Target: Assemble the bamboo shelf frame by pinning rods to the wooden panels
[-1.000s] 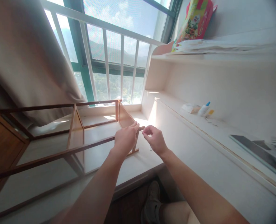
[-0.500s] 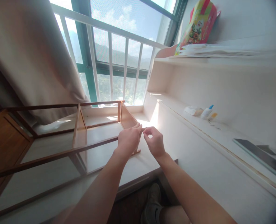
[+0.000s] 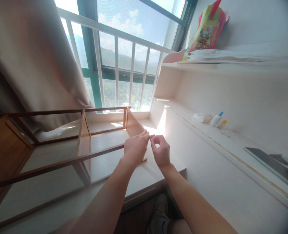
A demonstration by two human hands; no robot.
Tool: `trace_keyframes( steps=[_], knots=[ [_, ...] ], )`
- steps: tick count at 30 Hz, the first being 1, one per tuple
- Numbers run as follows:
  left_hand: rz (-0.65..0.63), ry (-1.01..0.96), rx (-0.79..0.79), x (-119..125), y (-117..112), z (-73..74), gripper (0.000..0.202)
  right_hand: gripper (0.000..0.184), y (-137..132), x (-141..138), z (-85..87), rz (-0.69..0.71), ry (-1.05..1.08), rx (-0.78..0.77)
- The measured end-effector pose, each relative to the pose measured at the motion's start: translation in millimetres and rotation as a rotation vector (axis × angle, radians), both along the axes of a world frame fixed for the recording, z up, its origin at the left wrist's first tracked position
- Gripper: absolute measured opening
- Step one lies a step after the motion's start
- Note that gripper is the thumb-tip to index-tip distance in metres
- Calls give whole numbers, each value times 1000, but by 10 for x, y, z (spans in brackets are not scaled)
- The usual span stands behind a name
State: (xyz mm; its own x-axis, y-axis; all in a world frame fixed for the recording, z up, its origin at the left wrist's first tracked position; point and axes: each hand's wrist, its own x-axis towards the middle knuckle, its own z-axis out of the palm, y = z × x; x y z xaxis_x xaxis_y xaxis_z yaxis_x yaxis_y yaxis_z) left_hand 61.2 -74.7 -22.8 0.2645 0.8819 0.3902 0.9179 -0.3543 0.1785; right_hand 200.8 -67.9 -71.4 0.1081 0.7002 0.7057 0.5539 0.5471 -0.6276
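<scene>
A brown wooden shelf frame lies on its side on the pale window-seat top. My left hand is wrapped over the frame's right end, at the corner where a long rail meets the end panel. My right hand is beside it, thumb and fingers pinched at the rail's tip; what they pinch is too small to make out. The two hands almost touch.
A barred window and a beige curtain stand behind the frame. To the right, a ledge holds a glue bottle and a wrapped packet; a dark flat board lies further right. A colourful bag sits on the upper shelf. My shoe shows below.
My right hand has moved left, closing in on the rail's tip and my left hand. The view has shifted slightly; the frame has stayed put.
</scene>
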Motion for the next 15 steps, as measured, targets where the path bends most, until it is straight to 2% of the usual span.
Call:
trace_keyframes(
  steps=[3,7,9,15],
  knots=[
    [2,1,1,1,-5,-2,40,8,6,-65,-3,17,182,-136],
    [0,1,-4,0,-10,0,37,14,4,-99,-7,132,375,-278],
    [0,-1,-8,0,-10,3,37,17,-12,-76,-13,138,348,-285],
    [6,-9,-19,3,-2,1,38,14,-55,7,-10,82,82,-261]
  ],
)
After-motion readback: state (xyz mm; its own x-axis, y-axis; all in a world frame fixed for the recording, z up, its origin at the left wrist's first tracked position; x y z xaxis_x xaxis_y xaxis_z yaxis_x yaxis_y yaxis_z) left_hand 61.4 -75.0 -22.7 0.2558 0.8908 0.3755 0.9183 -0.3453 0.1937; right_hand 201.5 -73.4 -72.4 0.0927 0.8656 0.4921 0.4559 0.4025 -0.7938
